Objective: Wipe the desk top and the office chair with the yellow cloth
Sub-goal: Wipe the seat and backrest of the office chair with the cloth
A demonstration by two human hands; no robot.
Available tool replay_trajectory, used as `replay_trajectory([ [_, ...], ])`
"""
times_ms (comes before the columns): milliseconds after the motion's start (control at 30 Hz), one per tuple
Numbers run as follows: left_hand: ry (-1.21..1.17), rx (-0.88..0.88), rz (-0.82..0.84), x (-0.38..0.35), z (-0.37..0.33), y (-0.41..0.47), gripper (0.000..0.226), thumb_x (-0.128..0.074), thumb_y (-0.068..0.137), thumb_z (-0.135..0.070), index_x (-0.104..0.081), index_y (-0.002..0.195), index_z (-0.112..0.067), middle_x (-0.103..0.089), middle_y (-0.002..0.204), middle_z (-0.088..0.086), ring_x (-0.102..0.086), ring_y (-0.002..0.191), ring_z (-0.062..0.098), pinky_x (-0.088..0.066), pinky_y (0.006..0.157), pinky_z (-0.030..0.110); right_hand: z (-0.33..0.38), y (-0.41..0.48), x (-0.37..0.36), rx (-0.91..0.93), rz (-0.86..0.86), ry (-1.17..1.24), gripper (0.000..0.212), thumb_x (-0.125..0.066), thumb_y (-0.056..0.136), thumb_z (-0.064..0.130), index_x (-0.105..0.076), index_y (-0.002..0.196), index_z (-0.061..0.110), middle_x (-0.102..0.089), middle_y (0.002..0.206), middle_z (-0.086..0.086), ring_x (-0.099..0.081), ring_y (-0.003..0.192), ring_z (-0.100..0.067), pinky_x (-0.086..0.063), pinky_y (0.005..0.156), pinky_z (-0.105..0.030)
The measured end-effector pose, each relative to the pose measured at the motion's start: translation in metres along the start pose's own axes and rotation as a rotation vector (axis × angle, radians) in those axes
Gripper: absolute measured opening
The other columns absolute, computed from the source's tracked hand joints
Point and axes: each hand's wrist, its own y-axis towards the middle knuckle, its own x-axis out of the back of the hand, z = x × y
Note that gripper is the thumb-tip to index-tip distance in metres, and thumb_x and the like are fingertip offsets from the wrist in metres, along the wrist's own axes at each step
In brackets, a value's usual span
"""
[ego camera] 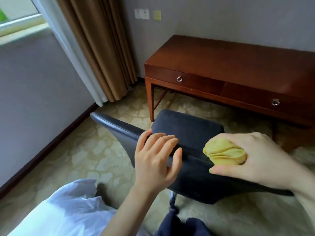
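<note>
A black office chair stands in front of me, its backrest top edge running across the lower middle of the view. My left hand rests on that top edge with fingers curled over it. My right hand holds a bunched yellow cloth pressed against the backrest's top edge to the right. Beyond the chair, a brown wooden desk with two ring-pull drawers stands against the wall, its top bare.
Brown and white curtains hang at the left beside a window. A white plastic-covered surface lies at the lower left. Patterned carpet covers the floor. The chair's chrome post shows below the backrest.
</note>
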Motion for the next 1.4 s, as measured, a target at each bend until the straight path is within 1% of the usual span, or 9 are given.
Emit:
replay_trajectory([
  [133,-0.075,0.064,0.057,0.012,0.016,0.008,0.037,-0.044,0.094,-0.03,-0.075,0.09,-0.012,-0.072,0.097,-0.005,-0.065,0.095,0.013,-0.031,0.107,0.036,0.016,0.02,-0.001,-0.008,0.023,0.034,0.032,-0.062,0.07,0.069,-0.052,0.076,0.039,-0.06,0.075,0.022,-0.055,0.071,0.0,-0.039,0.067,-0.011],
  [367,-0.122,0.236,0.011,0.011,0.027,0.015,0.032,-0.045,0.089,-0.025,-0.074,0.086,-0.012,-0.07,0.1,-0.006,-0.058,0.109,0.013,-0.024,0.112,0.045,0.022,0.028,-0.019,0.04,-0.056,0.128,0.049,-0.046,0.066,0.077,-0.058,0.096,0.04,-0.062,0.083,0.02,-0.057,0.079,-0.001,-0.043,0.073,-0.022],
  [567,-0.04,0.337,0.019,0.01,0.027,0.019,0.036,-0.041,0.091,-0.033,-0.072,0.096,-0.014,-0.066,0.111,-0.006,-0.049,0.124,0.015,-0.018,0.114,0.051,-0.001,0.036,-0.035,0.048,-0.005,0.669,0.032,-0.066,0.072,0.056,-0.067,0.094,0.034,-0.069,0.088,0.014,-0.065,0.085,-0.004,-0.053,0.081,-0.031],
  [700,0.081,0.439,0.16,0.016,0.019,0.025,0.046,-0.031,0.093,-0.043,-0.067,0.109,-0.019,-0.058,0.13,-0.005,-0.027,0.141,0.013,-0.003,0.119,0.043,-0.022,0.037,-0.038,0.084,0.078,0.836,0.021,-0.071,0.08,0.035,-0.068,0.099,0.026,-0.071,0.093,0.009,-0.065,0.089,-0.003,-0.051,0.086,-0.022],
  [833,0.424,0.6,0.386,0.019,-0.032,0.038,0.064,-0.015,0.091,-0.058,-0.048,0.137,-0.028,-0.025,0.156,-0.001,0.004,0.147,0.021,0.021,0.111,0.041,-0.055,0.029,-0.029,0.004,0.096,1.004,0.023,-0.065,0.086,0.034,-0.061,0.105,0.022,-0.069,0.098,0.006,-0.064,0.094,-0.005,-0.05,0.084,-0.017],
  [933,0.371,0.576,0.439,-0.013,-0.105,0.05,0.053,-0.038,0.097,-0.048,-0.035,0.145,-0.027,-0.023,0.156,-0.005,-0.002,0.147,0.02,0.008,0.116,0.042,-0.091,0.016,-0.016,-0.177,0.014,1.235,0.034,-0.062,0.083,0.045,-0.056,0.11,0.025,-0.066,0.109,0.001,-0.063,0.102,-0.012,-0.051,0.092,-0.029],
  [1133,-0.512,0.759,0.366,-0.115,-0.224,0.081,0.036,-0.065,0.088,-0.034,-0.052,0.121,-0.032,-0.056,0.118,-0.02,-0.047,0.112,-0.01,-0.036,0.094,0.008,-0.18,-0.036,0.035,-0.362,-0.068,1.777,0.046,-0.055,0.086,0.035,-0.058,0.124,0.009,-0.067,0.117,-0.013,-0.063,0.109,-0.025,-0.056,0.083,-0.036],
  [1300,-0.795,0.851,0.536,-0.191,-0.263,0.108,0.042,-0.076,0.078,-0.032,-0.061,0.117,-0.022,-0.069,0.106,-0.005,-0.064,0.098,0.006,-0.048,0.076,0.014,-0.254,-0.091,0.073,-0.366,-0.156,1.979,0.042,-0.051,0.082,0.023,-0.06,0.12,0.008,-0.067,0.117,-0.014,-0.064,0.107,-0.025,-0.051,0.091,-0.037],
  [1400,-0.887,0.826,0.734,-0.239,-0.299,0.13,0.068,-0.081,0.06,-0.048,-0.058,0.121,-0.027,-0.068,0.108,-0.001,-0.065,0.101,0.013,-0.053,0.086,0.025,-0.31,-0.128,0.084,-0.409,-0.374,1.937,0.045,-0.056,0.08,0.011,-0.057,0.125,0.012,-0.066,0.119,-0.014,-0.062,0.112,-0.03,-0.051,0.091,-0.041],
])
